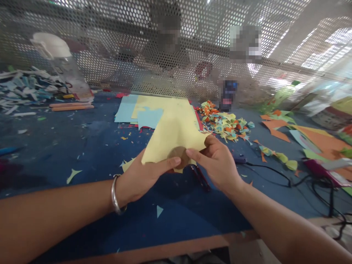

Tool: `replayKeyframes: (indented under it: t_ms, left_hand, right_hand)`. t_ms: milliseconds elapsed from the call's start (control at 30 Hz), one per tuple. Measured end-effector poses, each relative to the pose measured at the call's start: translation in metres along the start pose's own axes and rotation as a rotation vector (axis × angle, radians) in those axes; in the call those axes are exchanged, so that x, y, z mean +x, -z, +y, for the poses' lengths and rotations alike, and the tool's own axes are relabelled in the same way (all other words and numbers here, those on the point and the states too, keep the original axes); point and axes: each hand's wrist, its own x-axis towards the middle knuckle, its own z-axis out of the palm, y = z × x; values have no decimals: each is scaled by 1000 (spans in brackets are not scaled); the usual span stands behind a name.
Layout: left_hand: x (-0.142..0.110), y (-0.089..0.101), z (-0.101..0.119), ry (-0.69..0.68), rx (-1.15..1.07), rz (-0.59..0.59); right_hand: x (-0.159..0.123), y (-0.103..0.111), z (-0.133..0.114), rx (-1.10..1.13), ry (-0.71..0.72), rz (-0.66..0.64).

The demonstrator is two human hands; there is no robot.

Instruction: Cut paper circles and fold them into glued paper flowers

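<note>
My left hand (143, 179), with a silver bangle at the wrist, grips the left side of a pale yellow sheet of paper (165, 137). Its thumb presses on a round brown disc (181, 156) lying against the sheet. From the other side my right hand (220, 163) pinches the same paper, its thumb at the disc's right edge. The sheet is held above the table, curved and partly cut at its lower edge. Under the hands lies a dark red tool (202, 179), perhaps scissors, its upper part hidden. Fingers behind the paper are mostly out of sight.
Light blue paper (125, 110) and yellow sheets lie stacked at the back. A pile of small coloured scraps (222, 123) sits to their right. A bottle (64, 66) stands at back left, before a perforated metal screen (110, 44). A black cable (269, 168) runs right.
</note>
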Motion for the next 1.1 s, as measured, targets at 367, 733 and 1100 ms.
replayKeyframes:
  t_ms: [367, 733, 1100]
  left_hand:
    - [21, 18, -3, -149, 96, 78]
    - [24, 17, -5, -192, 80, 121]
    - [19, 12, -1, -16, -47, 94]
  right_hand:
    - [-8, 45, -13, -557, 48, -86]
    - [-18, 28, -11, -996, -111, -432]
    - [-20, 26, -11, -394, -166, -311]
